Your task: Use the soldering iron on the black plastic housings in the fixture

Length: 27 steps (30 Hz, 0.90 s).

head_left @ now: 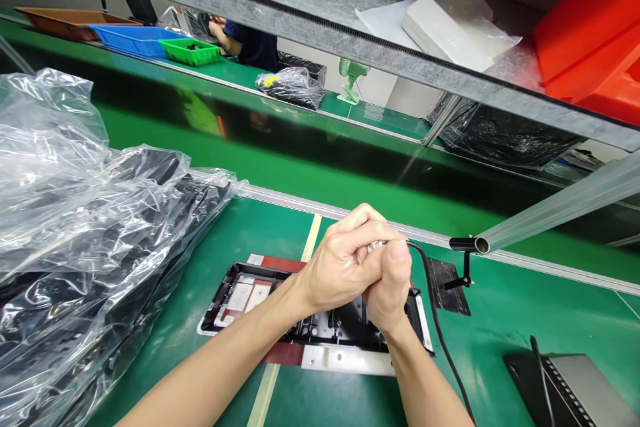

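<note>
black device housing [320, 323] lies flat on the green bench, seated in a red and white fixture [345, 360]. above the housing's right half both hands clasp one small metal tool [376, 246], its black cable [440, 333] trailing right of the housing. left hand [337, 263] wraps over right hand [390, 287], both closed tight. left of the housing sits a heap of clear plastic bags [85, 227].

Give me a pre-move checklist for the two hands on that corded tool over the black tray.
1. Both hands grip the tool: left hand wraps over right hand: ok.
2. Tool tip on its spot: hidden by fingers: cannot tell.
3. Black tray sits flat on the red plate: ok.
4. Black cable runs free of the tray: ok.
5. Plastic-wrapped stack stays off the tray: ok.
</note>
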Tool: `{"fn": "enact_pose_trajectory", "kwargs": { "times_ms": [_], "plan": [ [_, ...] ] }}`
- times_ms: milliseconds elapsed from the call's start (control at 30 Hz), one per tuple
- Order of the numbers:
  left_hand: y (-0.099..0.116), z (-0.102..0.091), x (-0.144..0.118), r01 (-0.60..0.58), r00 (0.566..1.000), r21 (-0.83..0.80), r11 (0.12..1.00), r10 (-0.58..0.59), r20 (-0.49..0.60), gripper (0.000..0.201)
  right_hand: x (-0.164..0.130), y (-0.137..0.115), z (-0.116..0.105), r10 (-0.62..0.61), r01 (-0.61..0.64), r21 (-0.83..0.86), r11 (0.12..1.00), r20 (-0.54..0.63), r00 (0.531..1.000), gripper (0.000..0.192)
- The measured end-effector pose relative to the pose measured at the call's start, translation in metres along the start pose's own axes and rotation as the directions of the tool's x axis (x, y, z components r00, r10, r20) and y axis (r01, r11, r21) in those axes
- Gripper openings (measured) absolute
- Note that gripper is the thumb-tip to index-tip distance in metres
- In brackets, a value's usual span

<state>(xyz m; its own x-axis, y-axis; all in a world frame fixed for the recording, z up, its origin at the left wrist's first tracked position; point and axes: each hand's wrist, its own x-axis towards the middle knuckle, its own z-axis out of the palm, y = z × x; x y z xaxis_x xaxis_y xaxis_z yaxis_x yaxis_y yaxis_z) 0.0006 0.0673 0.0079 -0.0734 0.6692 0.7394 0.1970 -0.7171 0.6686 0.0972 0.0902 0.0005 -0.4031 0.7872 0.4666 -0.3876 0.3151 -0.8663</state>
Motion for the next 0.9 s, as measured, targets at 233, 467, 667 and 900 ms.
{"fn": "enact_pose_trajectory", "kwargs": {
  "times_ms": [233,467,667,900],
  "plan": [
    [-0.0012,-0.0006,-0.0018,0.008,1.0,0.029,1.0,-0.008,0.002,0.032,-0.002,0.0029,-0.001,-0.008,0.008,-0.03,1.0,0.004,1.0,0.051],
    [0.0,-0.0021,-0.0013,-0.04,0.999,0.105,0.994,0.04,-0.003,0.03,-0.0011,0.0013,0.0008,-0.005,0.005,-0.025,1.0,0.017,1.0,0.05],
    [-0.0007,-0.0019,-0.0016,-0.043,0.999,0.09,0.995,0.043,0.008,0.028,-0.0004,-0.0014,0.0012,0.004,-0.005,0.023,1.0,0.026,1.0,0.048],
    [-0.0007,-0.0014,-0.0019,-0.055,0.998,0.116,0.992,0.057,-0.013,0.029,-0.0008,-0.001,0.0007,0.003,-0.002,-0.015,1.0,0.027,1.0,0.049]
  ]
}}
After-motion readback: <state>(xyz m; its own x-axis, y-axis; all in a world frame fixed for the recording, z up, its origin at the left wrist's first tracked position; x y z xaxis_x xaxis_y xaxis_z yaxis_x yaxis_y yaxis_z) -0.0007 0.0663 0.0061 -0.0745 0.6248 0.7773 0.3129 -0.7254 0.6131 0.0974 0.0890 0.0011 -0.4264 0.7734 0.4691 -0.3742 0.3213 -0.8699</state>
